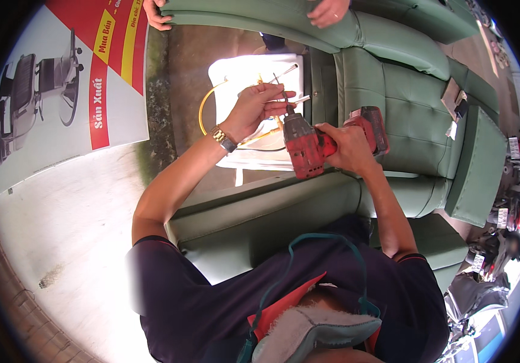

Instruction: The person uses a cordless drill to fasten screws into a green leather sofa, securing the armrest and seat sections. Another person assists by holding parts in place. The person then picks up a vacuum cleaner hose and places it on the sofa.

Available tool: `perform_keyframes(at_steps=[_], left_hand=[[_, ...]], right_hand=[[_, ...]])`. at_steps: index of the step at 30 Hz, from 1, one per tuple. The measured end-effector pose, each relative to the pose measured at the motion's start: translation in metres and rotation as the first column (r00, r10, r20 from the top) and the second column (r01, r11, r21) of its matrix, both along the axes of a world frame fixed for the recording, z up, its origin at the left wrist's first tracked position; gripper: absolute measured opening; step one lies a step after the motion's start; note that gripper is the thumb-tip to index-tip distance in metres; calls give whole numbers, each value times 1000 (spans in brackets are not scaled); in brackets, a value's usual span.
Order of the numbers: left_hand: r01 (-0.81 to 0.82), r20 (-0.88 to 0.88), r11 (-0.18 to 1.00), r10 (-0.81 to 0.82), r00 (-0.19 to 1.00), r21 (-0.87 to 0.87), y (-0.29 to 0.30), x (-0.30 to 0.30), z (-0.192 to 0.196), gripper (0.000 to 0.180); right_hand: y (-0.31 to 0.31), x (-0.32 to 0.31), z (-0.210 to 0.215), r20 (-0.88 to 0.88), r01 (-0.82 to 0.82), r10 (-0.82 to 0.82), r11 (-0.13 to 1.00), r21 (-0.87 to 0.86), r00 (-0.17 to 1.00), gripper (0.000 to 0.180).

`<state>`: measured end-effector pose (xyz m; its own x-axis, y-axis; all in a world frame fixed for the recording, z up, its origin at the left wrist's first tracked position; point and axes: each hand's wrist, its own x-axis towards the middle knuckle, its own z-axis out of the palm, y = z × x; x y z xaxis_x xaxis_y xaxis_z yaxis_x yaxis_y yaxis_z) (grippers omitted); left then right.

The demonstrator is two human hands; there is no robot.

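Fingers [272, 97] pinch screw [301, 98]; right hand [349, 147] grips drill [308, 148].

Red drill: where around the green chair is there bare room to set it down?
The quilted green seat cushion, right of the red drill, lies bare. The pale floor between the poster and the near green armrest is open. The gap under the left hand and right hand is crowded with yellow tubing and fittings.

Banner [84, 78]: laid flat on the pale floor [60, 242] at left, red and yellow stripes showing.
Motorbikes [511, 206]: parked along the right edge.
Co-worker's hand [327, 12]: pressed on the green cushion [260, 18] up top.
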<state>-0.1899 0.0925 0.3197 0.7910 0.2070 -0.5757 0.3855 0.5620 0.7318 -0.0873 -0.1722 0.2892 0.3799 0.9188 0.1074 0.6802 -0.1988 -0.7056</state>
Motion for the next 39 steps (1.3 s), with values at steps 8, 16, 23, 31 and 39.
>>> perform_keyframes(at_steps=[8, 16, 23, 31, 39], left_hand=[[14, -80, 997, -8, 997, 77, 21, 37, -27, 25], [89, -95, 996, -87, 992, 24, 45, 51, -63, 36], [86, -110, 996, -89, 990, -26, 53, 54, -90, 33], [55, -107, 977, -33, 994, 205, 58, 68, -126, 29], [-137, 91, 432, 124, 988, 892, 58, 113, -193, 20]], right_hand=[[18, 25, -31, 90, -15, 27, 991, -135, 996, 64], [33, 44, -60, 129, -26, 45, 989, -144, 991, 56], [44, 44, -75, 68, -16, 24, 992, -125, 997, 50], [65, 37, -95, 65, 116, -108, 983, -142, 992, 54], [111, 55, -137, 196, 173, -136, 968, -183, 971, 62]])
